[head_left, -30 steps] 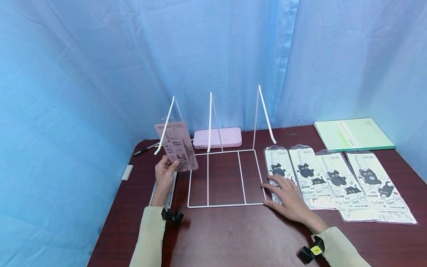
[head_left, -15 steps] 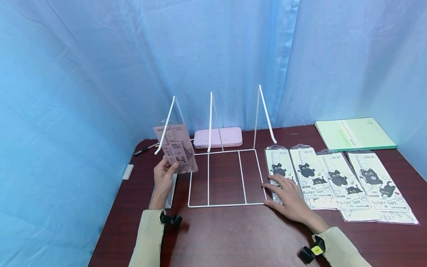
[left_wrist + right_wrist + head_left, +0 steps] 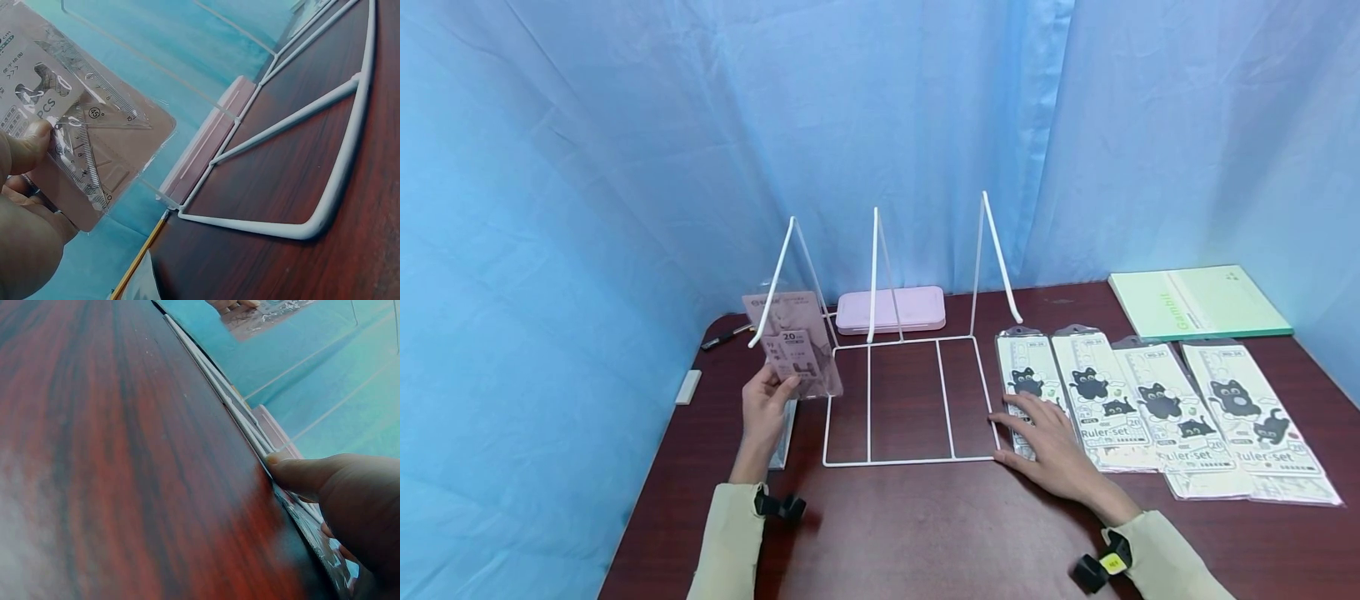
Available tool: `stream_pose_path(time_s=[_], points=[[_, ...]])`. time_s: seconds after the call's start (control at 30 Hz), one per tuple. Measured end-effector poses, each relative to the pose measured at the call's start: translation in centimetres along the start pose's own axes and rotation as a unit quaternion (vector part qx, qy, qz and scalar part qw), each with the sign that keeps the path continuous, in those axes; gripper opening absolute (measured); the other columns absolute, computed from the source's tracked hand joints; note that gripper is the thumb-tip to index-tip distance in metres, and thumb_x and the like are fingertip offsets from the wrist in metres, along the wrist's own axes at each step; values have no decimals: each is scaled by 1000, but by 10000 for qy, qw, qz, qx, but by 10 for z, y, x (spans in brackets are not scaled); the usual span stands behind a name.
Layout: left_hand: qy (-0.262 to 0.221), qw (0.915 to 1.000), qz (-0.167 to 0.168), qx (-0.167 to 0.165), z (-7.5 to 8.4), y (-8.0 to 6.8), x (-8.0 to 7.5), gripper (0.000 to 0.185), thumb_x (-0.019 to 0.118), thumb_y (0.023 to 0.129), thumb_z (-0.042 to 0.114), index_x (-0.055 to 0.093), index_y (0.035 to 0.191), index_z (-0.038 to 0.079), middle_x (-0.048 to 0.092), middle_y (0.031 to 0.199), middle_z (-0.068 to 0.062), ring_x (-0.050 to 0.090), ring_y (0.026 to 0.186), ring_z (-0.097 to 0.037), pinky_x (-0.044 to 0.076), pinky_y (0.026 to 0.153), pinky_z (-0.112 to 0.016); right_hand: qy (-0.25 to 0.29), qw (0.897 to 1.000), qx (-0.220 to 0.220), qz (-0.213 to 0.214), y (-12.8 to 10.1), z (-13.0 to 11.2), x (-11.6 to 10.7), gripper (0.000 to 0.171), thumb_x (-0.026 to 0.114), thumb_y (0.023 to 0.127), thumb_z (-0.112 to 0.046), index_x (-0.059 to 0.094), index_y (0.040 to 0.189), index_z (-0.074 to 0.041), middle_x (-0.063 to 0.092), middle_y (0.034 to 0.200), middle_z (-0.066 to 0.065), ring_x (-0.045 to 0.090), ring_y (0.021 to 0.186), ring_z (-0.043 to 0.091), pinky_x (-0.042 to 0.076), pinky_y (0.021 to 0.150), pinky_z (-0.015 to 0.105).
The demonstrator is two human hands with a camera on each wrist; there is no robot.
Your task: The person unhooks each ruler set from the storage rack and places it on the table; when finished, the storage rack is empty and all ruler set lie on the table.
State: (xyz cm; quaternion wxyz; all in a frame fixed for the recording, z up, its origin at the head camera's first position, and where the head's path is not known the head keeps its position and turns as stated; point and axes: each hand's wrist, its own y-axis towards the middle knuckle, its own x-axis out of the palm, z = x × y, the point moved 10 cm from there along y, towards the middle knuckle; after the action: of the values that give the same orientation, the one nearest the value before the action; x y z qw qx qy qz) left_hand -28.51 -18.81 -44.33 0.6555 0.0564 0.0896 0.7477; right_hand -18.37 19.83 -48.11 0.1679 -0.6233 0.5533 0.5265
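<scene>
My left hand pinches a pink-backed ruler-set pack by its lower edge, thumb in front. Clear set squares show through its plastic in the left wrist view. The pack tilts upright below the left prong of a white wire rack, and that prong crosses in front of its upper part. Whether the prong goes through the hanging hole cannot be told. My right hand rests with spread fingers at the rack's front right corner; its thumb touches the wire. A cat-print ruler-set pack lies partly under this hand.
More cat-print ruler-set packs overlap on the right. A green notebook lies at the back right, and a pink case stands behind the rack. Left are a pen, a white block and a pale flat item.
My left hand has drawn the pink pack down and slightly toward me, lower beneath the left prong. The right hand and the rack have stayed in place.
</scene>
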Motion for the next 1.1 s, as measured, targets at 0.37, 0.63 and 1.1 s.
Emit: stream_pose_path(time_s=[0.37, 0.63, 1.1], points=[[312, 9993, -63, -218, 1, -6, -5, 18, 59, 94, -10, 63, 111, -13, 70, 86, 17, 70, 86, 0, 58, 77, -19, -11, 10000, 36, -12, 0, 0, 0, 52, 81, 80, -30, 67, 128, -14, 55, 142, 18, 42, 135, 44, 28, 106, 65], [126, 9997, -63, -200, 6, -13, -8, 20, 59, 92, -13, 63, 111, -13, 71, 86, 14, 71, 85, -1, 58, 75, -20, 0, 10000, 52, -28, 0, 0, 0, 52, 80, 80, -30, 67, 128, -14, 54, 142, 18, 42, 135, 44, 28, 107, 65], [242, 9994, -213, 125, 11, -28, -15, 18, 67, 91, 1, 66, 107, -8, 72, 87, 11, 70, 83, 1, 56, 71, -17, 0, 10000, 24, -22, 0, 0, 0, 52, 80, 80, -30, 67, 128, -15, 55, 142, 18, 42, 136, 44, 28, 107, 66]])
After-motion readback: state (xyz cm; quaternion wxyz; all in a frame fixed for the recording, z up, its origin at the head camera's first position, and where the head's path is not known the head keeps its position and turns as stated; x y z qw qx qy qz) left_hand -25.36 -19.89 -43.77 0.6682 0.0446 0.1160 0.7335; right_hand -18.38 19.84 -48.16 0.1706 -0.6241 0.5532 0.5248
